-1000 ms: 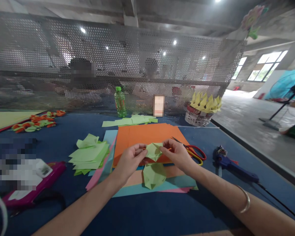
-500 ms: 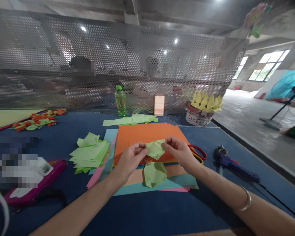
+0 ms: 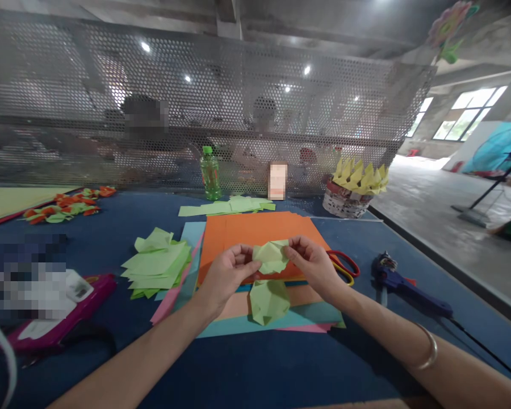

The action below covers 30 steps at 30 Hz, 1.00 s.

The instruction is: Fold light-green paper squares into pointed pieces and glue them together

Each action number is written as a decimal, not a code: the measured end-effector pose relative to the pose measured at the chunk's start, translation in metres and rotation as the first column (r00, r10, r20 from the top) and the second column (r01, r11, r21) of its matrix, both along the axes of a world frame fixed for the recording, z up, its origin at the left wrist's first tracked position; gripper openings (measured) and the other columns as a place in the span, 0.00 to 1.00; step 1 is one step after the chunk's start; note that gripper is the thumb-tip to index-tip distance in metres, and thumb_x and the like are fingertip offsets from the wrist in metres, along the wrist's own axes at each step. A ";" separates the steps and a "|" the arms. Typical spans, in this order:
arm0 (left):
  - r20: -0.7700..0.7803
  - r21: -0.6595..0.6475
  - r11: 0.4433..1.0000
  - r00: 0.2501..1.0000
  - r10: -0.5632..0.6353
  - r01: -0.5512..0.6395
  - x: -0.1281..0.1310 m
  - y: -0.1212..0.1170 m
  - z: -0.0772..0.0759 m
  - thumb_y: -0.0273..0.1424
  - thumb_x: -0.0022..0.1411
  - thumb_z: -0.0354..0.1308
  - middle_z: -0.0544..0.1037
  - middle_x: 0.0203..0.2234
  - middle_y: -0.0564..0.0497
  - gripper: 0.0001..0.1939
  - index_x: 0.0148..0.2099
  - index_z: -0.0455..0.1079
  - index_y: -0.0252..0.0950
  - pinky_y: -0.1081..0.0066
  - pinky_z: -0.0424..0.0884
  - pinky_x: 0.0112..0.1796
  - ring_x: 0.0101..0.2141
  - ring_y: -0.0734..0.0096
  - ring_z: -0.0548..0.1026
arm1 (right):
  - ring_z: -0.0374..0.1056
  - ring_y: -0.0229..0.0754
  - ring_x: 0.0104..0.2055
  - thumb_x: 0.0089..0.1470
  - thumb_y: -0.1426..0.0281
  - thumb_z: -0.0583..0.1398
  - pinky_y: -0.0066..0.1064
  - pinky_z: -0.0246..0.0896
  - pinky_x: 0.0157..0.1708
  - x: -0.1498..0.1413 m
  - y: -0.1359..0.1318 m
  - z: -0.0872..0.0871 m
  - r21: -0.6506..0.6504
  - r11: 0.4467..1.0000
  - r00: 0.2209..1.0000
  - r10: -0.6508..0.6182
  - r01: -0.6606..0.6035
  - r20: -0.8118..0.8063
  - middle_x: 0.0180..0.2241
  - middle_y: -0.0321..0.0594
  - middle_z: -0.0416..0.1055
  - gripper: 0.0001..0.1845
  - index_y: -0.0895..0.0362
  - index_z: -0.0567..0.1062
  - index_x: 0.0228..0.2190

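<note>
Between my two hands is a creased piece of light green paper (image 3: 271, 258), held up over a stack of orange paper (image 3: 242, 230). My left hand (image 3: 232, 270) pinches its left edge between thumb and fingers. Its right edge is gripped by my right hand (image 3: 309, 258) in the same way. Just below lies a second creased light green paper (image 3: 269, 303), resting on peach, blue and pink sheets (image 3: 234, 326). A pile of green paper squares (image 3: 155, 267) sits left of the stack.
A blue glue gun (image 3: 413, 292) with a cord lies right, near red and yellow scissors handles (image 3: 344, 267). Behind stand a green bottle (image 3: 210, 175) and a pot with yellow folded paper (image 3: 352, 190). A magenta device (image 3: 63, 318) is at left. A perforated metal screen (image 3: 230, 108) bounds the back.
The held green paper has tilted and opened slightly, its lower point now less sharp. Both hands keep their pinch and have barely moved. The second green paper stays where it was.
</note>
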<state>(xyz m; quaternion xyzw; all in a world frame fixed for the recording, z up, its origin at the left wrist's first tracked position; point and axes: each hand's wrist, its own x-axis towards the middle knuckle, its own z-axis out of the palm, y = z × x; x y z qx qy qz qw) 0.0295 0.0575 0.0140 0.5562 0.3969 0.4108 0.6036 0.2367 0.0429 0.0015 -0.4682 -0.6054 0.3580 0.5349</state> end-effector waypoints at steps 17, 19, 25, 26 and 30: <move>0.042 -0.104 0.992 0.997 0.070 -0.066 -0.002 0.003 0.001 0.38 0.43 0.76 0.80 0.32 0.50 0.25 0.39 0.70 0.34 0.71 0.77 0.30 0.26 0.71 0.78 | 0.72 0.40 0.38 0.56 0.67 0.61 0.31 0.66 0.42 -0.003 -0.014 0.012 -0.137 0.924 0.925 0.330 -0.358 -0.191 0.34 0.37 0.76 0.14 0.55 0.73 0.45; 0.053 -0.119 0.991 0.996 0.072 -0.066 -0.003 0.004 0.000 0.37 0.42 0.76 0.80 0.32 0.49 0.25 0.39 0.70 0.34 0.71 0.77 0.31 0.27 0.70 0.79 | 0.73 0.43 0.41 0.55 0.66 0.63 0.34 0.66 0.46 -0.004 -0.014 0.010 -0.135 0.905 0.905 0.373 -0.403 -0.204 0.37 0.39 0.77 0.14 0.55 0.73 0.44; 0.087 -0.133 0.990 0.994 0.067 -0.055 -0.001 0.004 -0.003 0.35 0.43 0.76 0.79 0.30 0.51 0.22 0.37 0.70 0.35 0.71 0.78 0.33 0.30 0.69 0.79 | 0.75 0.46 0.41 0.52 0.62 0.67 0.38 0.69 0.44 -0.007 -0.010 0.000 -0.179 0.923 0.938 0.320 -0.340 -0.132 0.38 0.41 0.77 0.23 0.56 0.72 0.48; 0.087 -0.133 0.990 0.994 0.065 -0.053 -0.001 0.004 -0.003 0.34 0.43 0.76 0.79 0.31 0.51 0.21 0.37 0.70 0.35 0.71 0.78 0.34 0.30 0.69 0.79 | 0.75 0.45 0.40 0.52 0.62 0.67 0.37 0.69 0.43 -0.007 -0.009 -0.001 -0.175 0.929 0.943 0.311 -0.327 -0.115 0.37 0.41 0.77 0.23 0.56 0.72 0.47; 0.076 -0.139 0.989 0.995 0.065 -0.054 -0.001 0.002 -0.001 0.34 0.46 0.74 0.80 0.35 0.48 0.21 0.40 0.72 0.34 0.69 0.78 0.35 0.30 0.69 0.80 | 0.71 0.40 0.33 0.53 0.63 0.67 0.31 0.65 0.35 -0.006 -0.007 -0.001 -0.169 0.950 0.965 0.259 -0.263 -0.048 0.31 0.36 0.74 0.22 0.57 0.71 0.47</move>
